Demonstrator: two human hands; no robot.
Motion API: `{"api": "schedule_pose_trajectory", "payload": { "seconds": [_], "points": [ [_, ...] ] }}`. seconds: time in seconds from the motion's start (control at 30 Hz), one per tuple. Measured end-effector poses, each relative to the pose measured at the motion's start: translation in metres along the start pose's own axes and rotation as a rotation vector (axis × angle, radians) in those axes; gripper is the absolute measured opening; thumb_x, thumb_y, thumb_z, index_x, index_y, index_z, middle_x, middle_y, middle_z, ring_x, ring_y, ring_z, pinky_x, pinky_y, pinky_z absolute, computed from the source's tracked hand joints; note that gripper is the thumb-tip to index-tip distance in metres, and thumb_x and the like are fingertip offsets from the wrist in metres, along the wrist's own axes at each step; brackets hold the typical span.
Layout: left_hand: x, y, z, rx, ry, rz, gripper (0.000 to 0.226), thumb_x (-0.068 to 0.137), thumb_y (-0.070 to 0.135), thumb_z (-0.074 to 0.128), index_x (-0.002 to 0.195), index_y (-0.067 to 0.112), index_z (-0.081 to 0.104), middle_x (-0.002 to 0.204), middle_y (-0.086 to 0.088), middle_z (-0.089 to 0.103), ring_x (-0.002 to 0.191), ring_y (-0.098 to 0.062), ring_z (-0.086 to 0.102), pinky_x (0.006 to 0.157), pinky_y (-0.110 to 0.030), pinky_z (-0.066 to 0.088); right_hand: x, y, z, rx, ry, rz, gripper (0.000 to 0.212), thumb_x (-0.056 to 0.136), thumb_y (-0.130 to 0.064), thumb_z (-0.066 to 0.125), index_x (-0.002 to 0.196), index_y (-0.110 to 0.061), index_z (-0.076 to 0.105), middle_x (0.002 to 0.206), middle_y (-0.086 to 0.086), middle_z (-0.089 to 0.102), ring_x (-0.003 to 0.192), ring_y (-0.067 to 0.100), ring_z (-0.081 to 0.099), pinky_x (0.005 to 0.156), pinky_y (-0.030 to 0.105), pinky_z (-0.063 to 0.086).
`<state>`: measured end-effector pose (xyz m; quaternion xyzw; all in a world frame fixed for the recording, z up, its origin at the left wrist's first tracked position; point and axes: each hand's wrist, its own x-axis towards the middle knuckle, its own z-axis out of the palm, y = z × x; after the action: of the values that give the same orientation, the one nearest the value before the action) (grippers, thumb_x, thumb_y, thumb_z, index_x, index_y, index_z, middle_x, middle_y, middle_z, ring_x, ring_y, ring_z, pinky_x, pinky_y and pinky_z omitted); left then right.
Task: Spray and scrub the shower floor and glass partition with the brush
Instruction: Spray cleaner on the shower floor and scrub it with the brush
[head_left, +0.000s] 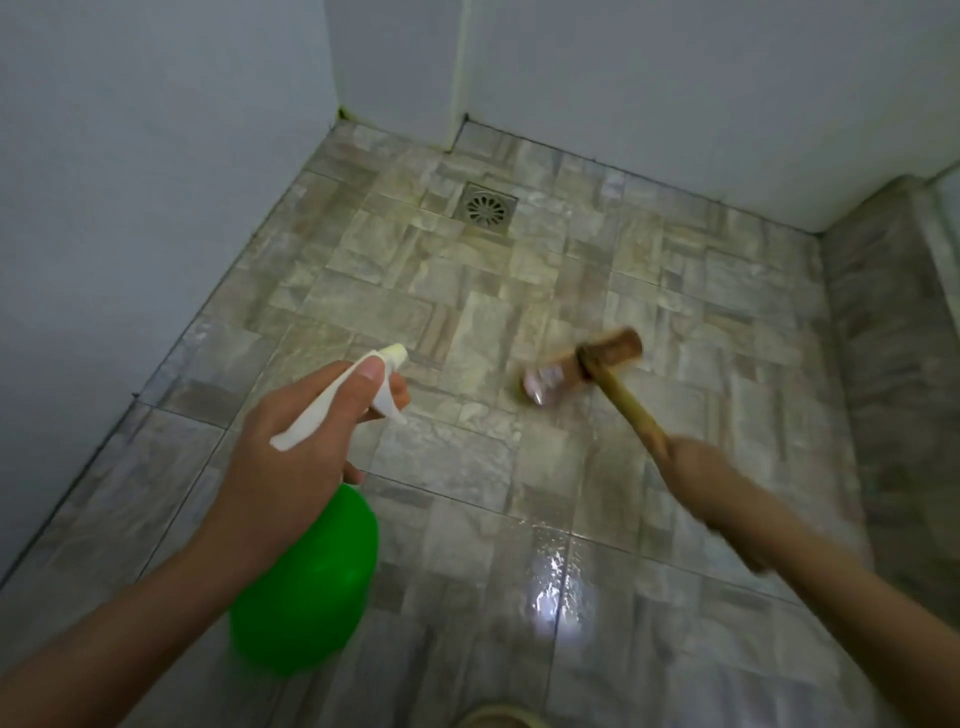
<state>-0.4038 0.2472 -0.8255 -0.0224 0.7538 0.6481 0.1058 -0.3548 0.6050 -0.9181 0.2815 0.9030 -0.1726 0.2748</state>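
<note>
Head view: the left hand (291, 447) grips the bottle (306, 582) at the neck, a finger on the trigger. The right hand (696, 467), blurred, holds the brush (582, 369) by its handle, with the head on the floor (467, 457) short of the drain (485, 208). It is probably best to spray just ahead of the bristles and scrub in short, firm strokes.

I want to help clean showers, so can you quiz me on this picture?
1. True or false: the right hand grips the long-handled wooden brush.
2. The round green plastic spray bottle is held by: A) the left hand, B) nobody, C) a foot.
3. What is set in the stone-patterned tile floor near the far wall?
Key: 1 true; 2 A; 3 the square metal drain.
</note>
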Motion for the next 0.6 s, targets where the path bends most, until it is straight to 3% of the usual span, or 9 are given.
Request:
{"api": "schedule_pose_trajectory", "payload": {
  "seconds": [0.07, 0.13, 0.23, 0.37, 0.43, 0.5, 0.53, 0.6],
  "points": [
    [0.002, 0.005, 0.008, 0.016, -0.036, -0.013, 0.033, 0.088, 0.049, 0.049, 0.091, 0.03, 0.075, 0.089, 0.018, 0.077, 0.089, 0.005, 0.071, 0.046, -0.02, 0.052, -0.067, 0.057, 0.024, 0.005, -0.003, 0.153, 0.054, 0.101, -0.044, 0.028, 0.092, -0.005, 0.063, 0.078, 0.008, 0.063, 0.073, 0.025, 0.061, 0.059, 0.028, 0.04],
    [0.004, 0.01, 0.022, 0.039, -0.086, -0.037, 0.028, 0.093, 0.045, 0.05, 0.094, 0.033, 0.075, 0.088, 0.019, 0.077, 0.088, 0.005, 0.071, 0.045, -0.018, 0.051, -0.1, 0.074, 0.034, 0.031, 0.01, 0.25, 0.061, 0.097, -0.054, 0.025, 0.079, -0.007, 0.06, 0.071, 0.007, 0.062, 0.066, 0.024, 0.062, 0.054, 0.028, 0.042],
    [0.008, 0.021, 0.042, 0.101, -0.182, -0.056, 0.024, 0.097, 0.044, 0.051, 0.099, 0.036, 0.074, 0.089, 0.02, 0.077, 0.085, 0.009, 0.07, 0.046, -0.016, 0.051, -0.065, 0.052, 0.021, 0.101, 0.047, 0.189, 0.062, 0.097, -0.055, 0.02, 0.08, -0.007, 0.055, 0.08, 0.014, 0.063, 0.074, 0.031, 0.062, 0.057, 0.03, 0.042],
    [0.014, 0.031, 0.073, 0.15, -0.266, -0.068, 0.034, 0.099, 0.047, 0.05, 0.099, 0.027, 0.078, 0.095, 0.012, 0.079, 0.087, 0.004, 0.072, 0.045, -0.017, 0.05, -0.003, 0.036, -0.022, 0.25, 0.116, 0.15, 0.063, 0.096, -0.061, 0.02, 0.09, -0.009, 0.054, 0.08, 0.015, 0.059, 0.062, 0.029, 0.055, 0.05, 0.031, 0.045],
    [0.014, 0.037, 0.085, 0.166, -0.308, -0.059, 0.035, 0.099, 0.047, 0.05, 0.102, 0.027, 0.078, 0.096, 0.012, 0.079, 0.09, 0.0, 0.073, 0.046, -0.018, 0.049, -0.025, 0.065, -0.017, 0.218, 0.087, 0.155, 0.054, 0.099, -0.055, 0.021, 0.092, -0.012, 0.053, 0.086, 0.015, 0.06, 0.068, 0.028, 0.055, 0.06, 0.036, 0.05],
    [0.014, 0.042, 0.093, 0.157, -0.34, -0.032, 0.031, 0.098, 0.045, 0.05, 0.102, 0.029, 0.077, 0.094, 0.015, 0.078, 0.09, 0.001, 0.073, 0.045, -0.018, 0.05, -0.071, 0.117, 0.02, 0.213, 0.115, 0.211, 0.047, 0.102, -0.045, 0.02, 0.117, -0.014, 0.052, 0.094, 0.011, 0.062, 0.077, 0.026, 0.057, 0.074, 0.036, 0.051],
    [0.015, 0.044, 0.098, 0.152, -0.354, -0.018, 0.029, 0.098, 0.044, 0.05, 0.101, 0.03, 0.076, 0.092, 0.017, 0.078, 0.089, 0.002, 0.073, 0.046, -0.018, 0.05, -0.095, 0.145, 0.04, 0.243, 0.135, 0.266, 0.056, 0.101, -0.05, 0.016, 0.124, -0.013, 0.051, 0.089, 0.005, 0.062, 0.079, 0.026, 0.059, 0.077, 0.035, 0.051],
    [0.016, 0.048, 0.109, 0.144, -0.363, -0.01, 0.026, 0.098, 0.042, 0.051, 0.099, 0.03, 0.075, 0.089, 0.018, 0.078, 0.086, 0.002, 0.073, 0.048, -0.023, 0.051, -0.136, 0.183, 0.064, 0.369, 0.113, 0.372, 0.076, 0.091, -0.069, 0.016, 0.104, -0.007, 0.06, 0.07, -0.003, 0.055, 0.083, 0.03, 0.063, 0.077, 0.036, 0.05]
  ]
}}
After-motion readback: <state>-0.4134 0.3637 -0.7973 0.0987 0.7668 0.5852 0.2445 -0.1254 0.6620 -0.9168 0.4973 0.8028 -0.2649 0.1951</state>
